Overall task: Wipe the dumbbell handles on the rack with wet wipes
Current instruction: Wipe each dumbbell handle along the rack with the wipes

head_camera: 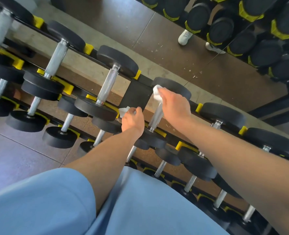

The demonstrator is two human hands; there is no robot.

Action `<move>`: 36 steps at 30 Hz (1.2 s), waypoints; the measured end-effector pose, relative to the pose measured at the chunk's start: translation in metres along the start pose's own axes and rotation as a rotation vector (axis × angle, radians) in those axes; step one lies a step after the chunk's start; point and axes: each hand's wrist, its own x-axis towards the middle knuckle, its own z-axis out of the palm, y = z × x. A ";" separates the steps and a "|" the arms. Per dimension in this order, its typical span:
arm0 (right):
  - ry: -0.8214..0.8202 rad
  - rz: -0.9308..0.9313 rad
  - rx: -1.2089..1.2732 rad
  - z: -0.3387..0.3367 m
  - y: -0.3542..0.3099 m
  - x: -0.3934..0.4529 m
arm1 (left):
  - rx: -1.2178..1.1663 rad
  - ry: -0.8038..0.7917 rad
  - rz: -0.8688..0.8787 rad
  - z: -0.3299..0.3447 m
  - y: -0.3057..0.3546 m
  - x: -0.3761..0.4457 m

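— Rack [137,95], black with yellow cradles, running slantwise from upper left to lower right. Several tiers, all loaded with black-headed dumbbells.

— Behind it?

— Mirror [225,65] along the wall, repeating rows of dumbbells and a pair of white shoes [185,37]. Brown tiled floor [13,158] at lower left. Blue clothing [55,206] across the bottom edge.

— Dumbbell being wiped?

— Top tier, just right of the rack's black upright plate: dumbbell [157,133] with one head at the far rail, the other at the near rail. Chrome handle [155,116] bare along its lower stretch, covered at its upper end.

— Covered by what?

— Right hand [174,106], reaching from lower right, fingers curled over the top of that handle. White wet wipe [157,92] bunched under the fingertips, pressed against the handle close to the far head. Grip clamped on wipe and handle together.

— Other hand?

— Left hand [133,121], just beside the handle on its left, in front of the black upright. Fingers folded in, pinching a second wipe [124,111], a crumpled white corner sticking out past the knuckles. Not touching the handle.

— Neighbouring dumbbells?

— Next dumbbell left [106,87], knurled chrome handle bare, untouched. Further ones beyond it, the farthest blurred.
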 end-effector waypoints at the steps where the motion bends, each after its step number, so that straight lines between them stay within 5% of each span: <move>1: -0.030 -0.040 -0.076 -0.002 0.001 0.001 | 0.000 0.005 -0.002 0.001 0.000 -0.001; 4: -0.219 -0.132 -0.274 0.003 0.008 -0.012 | 0.010 0.013 -0.003 0.001 0.000 0.000; 7: -0.414 -0.154 -0.067 0.015 -0.003 -0.036 | 0.053 0.012 0.027 -0.001 0.002 -0.001; 10: -0.560 0.146 0.294 0.022 -0.019 -0.036 | 0.073 0.016 0.038 -0.001 0.000 0.002; 12: -0.435 0.259 0.396 0.016 -0.021 -0.017 | 0.045 0.014 0.014 0.000 0.001 0.002; 15: -0.101 -0.050 0.039 0.004 -0.013 0.005 | 0.024 0.015 0.009 0.001 0.000 0.001; 19: -0.235 -0.191 -0.484 -0.001 0.013 0.004 | 0.023 0.016 0.001 0.002 0.001 0.000; 22: -0.348 -0.203 -0.176 0.010 0.011 -0.019 | 0.045 0.017 0.008 0.002 0.000 0.001; 25: -0.607 0.014 0.200 0.027 -0.006 -0.039 | 0.051 0.021 0.013 0.001 0.001 0.003; 27: -0.519 0.111 0.320 0.026 -0.004 -0.028 | 0.045 0.014 0.015 0.001 0.001 0.002; 31: 0.030 -0.175 -0.070 0.004 0.006 0.003 | 0.016 0.008 0.006 0.001 -0.001 0.002; 34: -0.146 -0.195 -0.408 -0.005 0.014 0.006 | 0.008 0.012 -0.003 0.002 -0.001 0.002; 36: -0.264 -0.157 -0.340 -0.002 0.014 -0.007 | 0.013 0.007 -0.004 0.001 -0.001 0.002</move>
